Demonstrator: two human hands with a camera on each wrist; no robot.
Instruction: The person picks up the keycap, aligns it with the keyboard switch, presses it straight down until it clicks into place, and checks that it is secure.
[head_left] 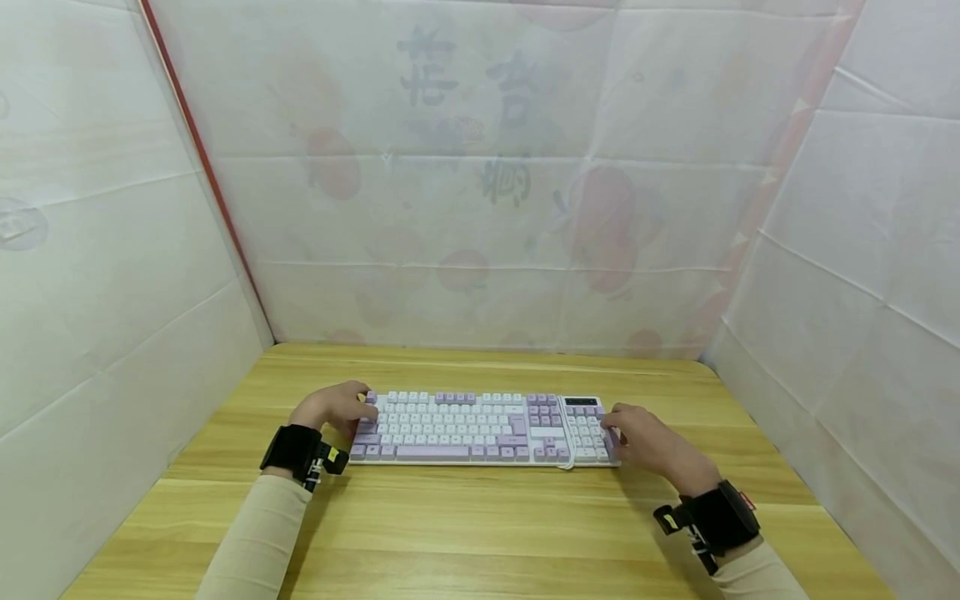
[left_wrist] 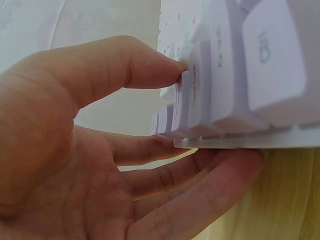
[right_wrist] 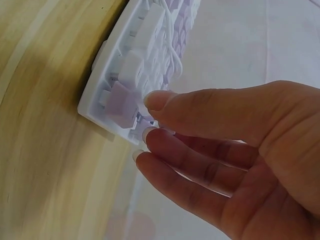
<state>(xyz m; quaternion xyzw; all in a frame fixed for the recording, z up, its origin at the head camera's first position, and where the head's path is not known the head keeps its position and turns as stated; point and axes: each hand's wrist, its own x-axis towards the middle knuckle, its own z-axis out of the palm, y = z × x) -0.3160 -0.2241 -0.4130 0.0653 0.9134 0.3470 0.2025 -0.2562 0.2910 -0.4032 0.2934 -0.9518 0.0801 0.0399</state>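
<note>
A white and lilac computer keyboard (head_left: 450, 429) lies lengthwise over the wooden table, its lettered keys facing up. At its left end, my left hand (head_left: 339, 406) grips the short edge; in the left wrist view the thumb (left_wrist: 155, 70) presses the keys while the other fingers reach under the rim. My right hand (head_left: 647, 437) holds the opposite end, beside the number pad. The right wrist view has that thumb (right_wrist: 165, 102) on the keys and the fingertips along the side edge, partly hidden. A white cable (head_left: 567, 429) lies folded across the keys near the number pad.
The yellow wood-grain table (head_left: 465, 525) has rounded far corners. Pale printed cloth walls (head_left: 480, 250) enclose it at the back, left and right, with a red strip (head_left: 198, 150) down the left corner. Both wrists carry black straps with small cameras.
</note>
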